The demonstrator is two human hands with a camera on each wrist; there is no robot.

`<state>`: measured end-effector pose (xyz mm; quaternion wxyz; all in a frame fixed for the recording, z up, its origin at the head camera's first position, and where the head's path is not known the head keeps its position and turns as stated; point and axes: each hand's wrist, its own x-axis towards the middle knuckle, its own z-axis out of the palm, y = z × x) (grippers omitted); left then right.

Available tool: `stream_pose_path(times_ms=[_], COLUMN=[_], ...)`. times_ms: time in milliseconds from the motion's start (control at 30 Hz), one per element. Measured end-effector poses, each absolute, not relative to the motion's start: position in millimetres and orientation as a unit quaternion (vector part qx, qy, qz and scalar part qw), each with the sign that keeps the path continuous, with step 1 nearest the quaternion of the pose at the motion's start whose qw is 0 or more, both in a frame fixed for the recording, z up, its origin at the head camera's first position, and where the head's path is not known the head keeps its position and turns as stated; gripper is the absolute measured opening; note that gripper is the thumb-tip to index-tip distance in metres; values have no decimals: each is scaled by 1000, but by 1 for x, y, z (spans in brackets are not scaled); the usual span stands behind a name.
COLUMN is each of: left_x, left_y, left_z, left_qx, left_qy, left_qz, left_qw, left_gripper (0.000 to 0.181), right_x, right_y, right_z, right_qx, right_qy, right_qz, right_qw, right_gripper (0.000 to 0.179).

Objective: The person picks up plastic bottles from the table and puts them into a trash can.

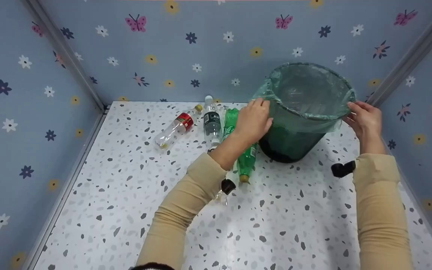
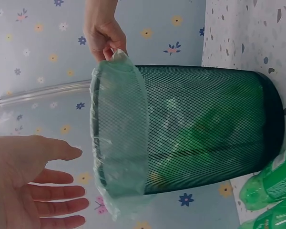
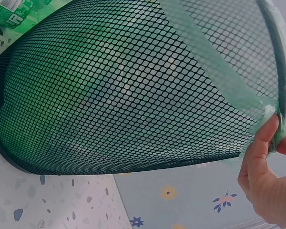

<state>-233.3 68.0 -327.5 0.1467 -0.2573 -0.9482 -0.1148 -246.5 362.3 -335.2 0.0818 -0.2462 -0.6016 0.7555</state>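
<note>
A mesh trash bin point(image 3: 105, 86) stands on the speckled white surface. A thin green trash bag point(image 1: 309, 112) lines it and folds down over the outside of its rim. My right hand point(image 1: 364, 116) pinches the bag's edge at the right side of the rim, thumb and fingers together in the right wrist view. My left hand point(image 2: 43, 186) is beside the left side of the rim, its fingers straight and apart in the left wrist view. Green shapes show through the mesh low in the bin.
Left of the bin lie green bottles point(image 1: 246, 165), a clear bottle with a dark label point(image 1: 212, 122) and a clear bottle with a red label point(image 1: 178, 127). Another clear bottle point(image 1: 221, 197) is partly hidden under my left forearm. Patterned blue walls point(image 1: 216, 37) enclose the surface.
</note>
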Motion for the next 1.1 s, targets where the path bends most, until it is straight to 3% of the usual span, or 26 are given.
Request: stream_pose_path(times_ms=[467, 600, 900, 1100], left_x=[-231, -227, -218, -213], left_y=[29, 19, 1, -6], left_z=[-392, -415, -454, -476], left_qx=[-181, -158, -90, -47], left_qy=[-956, -955, -955, -948], left_qz=[-226, -248, -281, -314], left_qw=[54, 36, 31, 37], left_gripper=[43, 45, 50, 65], right_x=[-245, -245, -245, -245], right_y=[361, 362, 361, 362], right_z=[-337, -337, -337, -337], right_qx=[-238, -238, -242, -240], right_qy=[-595, -596, -601, -602], right_qz=[762, 761, 757, 756], right_qw=[92, 91, 90, 94], right_gripper=[47, 53, 49, 44])
